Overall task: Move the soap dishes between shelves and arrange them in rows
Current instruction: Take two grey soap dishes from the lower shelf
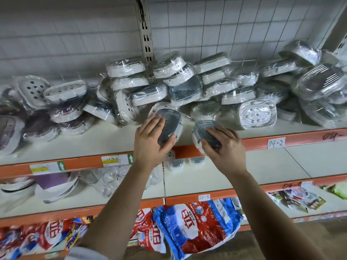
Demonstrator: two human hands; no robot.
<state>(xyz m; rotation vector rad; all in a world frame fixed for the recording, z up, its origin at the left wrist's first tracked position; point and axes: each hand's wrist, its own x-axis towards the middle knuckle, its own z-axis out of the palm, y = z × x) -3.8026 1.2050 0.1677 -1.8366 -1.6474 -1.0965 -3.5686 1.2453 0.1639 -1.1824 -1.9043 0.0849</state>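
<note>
A loose heap of plastic-wrapped soap dishes (187, 85), white, grey and purple, covers the upper shelf (105, 139). My left hand (150, 143) grips a grey-and-white soap dish (171, 121) at the shelf's front edge. My right hand (225, 147) grips a second grey-and-white soap dish (202, 128) just to the right of it. Two more grey-and-white dishes (176, 164) stand side by side at the back of the middle shelf (262, 166), below my hands.
Orange price rails (262, 141) edge each shelf. Clear cups (109, 177) and white-and-purple dishes (52, 184) lie on the middle shelf's left half. Red and blue detergent bags (197, 226) fill the bottom shelf. A slotted metal upright (147, 38) splits the tiled back wall.
</note>
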